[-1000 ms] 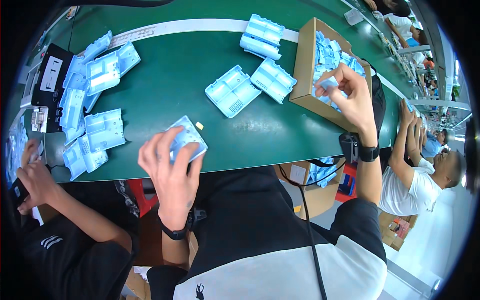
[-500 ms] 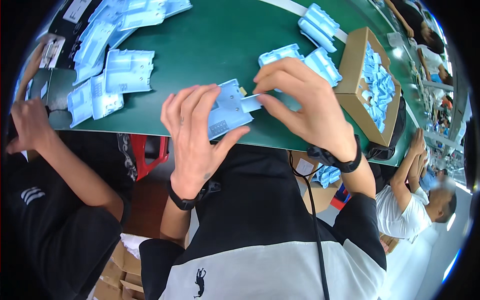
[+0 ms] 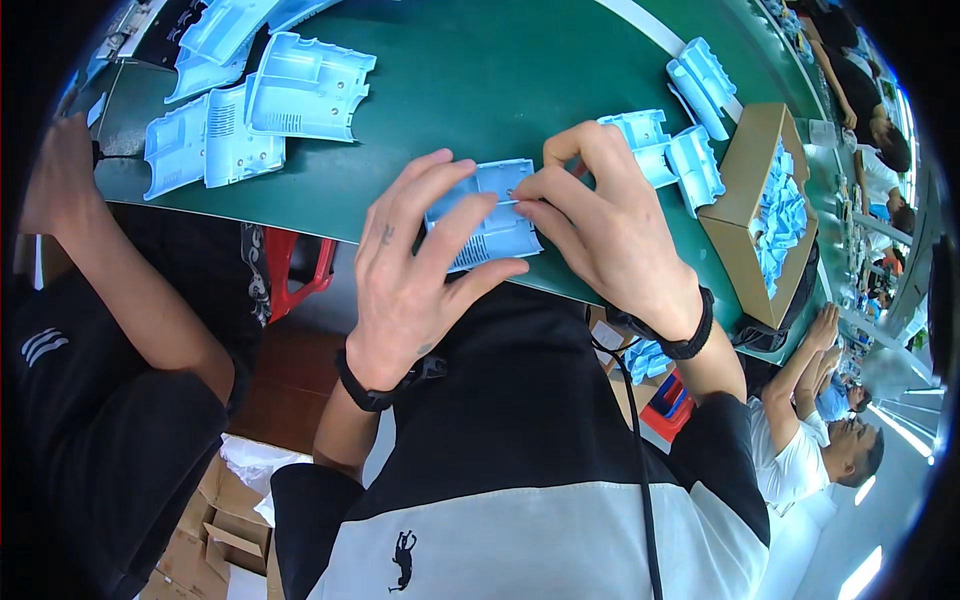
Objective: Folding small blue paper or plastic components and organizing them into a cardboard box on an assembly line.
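A light-blue plastic shell (image 3: 500, 240) with slotted vents and small round metal-looking spots lies at the near edge of the green table in front of me. My left hand (image 3: 415, 265) grips it from the left, fingers curled over the far side and thumb along the near edge. Over its right part, my right hand (image 3: 620, 225) has thumb and fingertips pinched together. A thin pale edge shows by those fingertips, but what they hold is mostly hidden.
More blue shells (image 3: 310, 85) are piled at the left, and others (image 3: 695, 165) lie at the right. A cardboard box (image 3: 735, 180) holds crumpled-looking blue pieces. A person's arm (image 3: 120, 250) is close on my left; another person (image 3: 800, 440) sits at the right.
The small pale-blue flat piece in my right fingers has come down over the shell and is now mostly hidden. The shell has turned slightly. My view has shifted, moving the piles in the picture.
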`<state>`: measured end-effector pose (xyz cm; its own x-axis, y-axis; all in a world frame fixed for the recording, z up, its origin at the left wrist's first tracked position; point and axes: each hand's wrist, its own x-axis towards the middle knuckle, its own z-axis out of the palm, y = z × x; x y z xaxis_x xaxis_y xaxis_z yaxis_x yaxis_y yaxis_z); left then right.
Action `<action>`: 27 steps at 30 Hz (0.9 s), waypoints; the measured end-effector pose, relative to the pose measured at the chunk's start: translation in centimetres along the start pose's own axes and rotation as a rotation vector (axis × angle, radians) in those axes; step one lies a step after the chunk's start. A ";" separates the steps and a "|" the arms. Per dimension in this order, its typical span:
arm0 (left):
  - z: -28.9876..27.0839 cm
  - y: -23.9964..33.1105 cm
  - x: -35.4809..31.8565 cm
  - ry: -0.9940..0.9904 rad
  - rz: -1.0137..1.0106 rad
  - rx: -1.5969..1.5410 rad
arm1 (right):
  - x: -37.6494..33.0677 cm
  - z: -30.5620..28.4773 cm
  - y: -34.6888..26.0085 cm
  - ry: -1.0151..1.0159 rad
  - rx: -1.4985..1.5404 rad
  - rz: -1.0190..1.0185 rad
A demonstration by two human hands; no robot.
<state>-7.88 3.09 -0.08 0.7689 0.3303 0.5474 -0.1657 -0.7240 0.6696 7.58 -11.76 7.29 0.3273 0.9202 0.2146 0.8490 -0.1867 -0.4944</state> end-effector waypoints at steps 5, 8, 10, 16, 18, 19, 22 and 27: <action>0.0 0.1 -0.3 -0.025 0.032 0.033 | 0.5 -0.5 -0.3 -0.083 -0.088 -0.052; 0.1 0.2 -0.3 -0.027 0.010 0.042 | 1.2 -0.7 -0.8 -0.132 -0.139 -0.086; 0.1 0.4 -0.2 -0.020 -0.022 0.055 | 1.4 -0.5 -1.2 -0.168 -0.186 -0.115; 0.2 -0.1 -0.2 -0.020 0.065 0.083 | 1.6 -0.7 -1.0 -0.198 -0.171 -0.086; -0.3 0.0 -0.1 -0.047 0.096 0.124 | 1.8 -0.5 -1.2 -0.192 -0.178 -0.094; -0.4 0.3 0.0 -0.062 0.112 0.117 | 1.6 -0.5 -1.2 -0.177 -0.180 -0.077; -0.7 0.2 0.9 -0.154 0.142 0.222 | 1.2 -0.6 -0.5 -0.174 -0.247 -0.101; -1.9 1.3 1.4 -0.229 0.112 0.334 | -3.1 -5.1 0.9 0.202 -0.144 0.088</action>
<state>-8.18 3.75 2.49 0.8810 0.1227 0.4569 -0.0758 -0.9166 0.3925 9.42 -16.58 10.49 0.4660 0.8139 0.3469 0.8592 -0.3228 -0.3969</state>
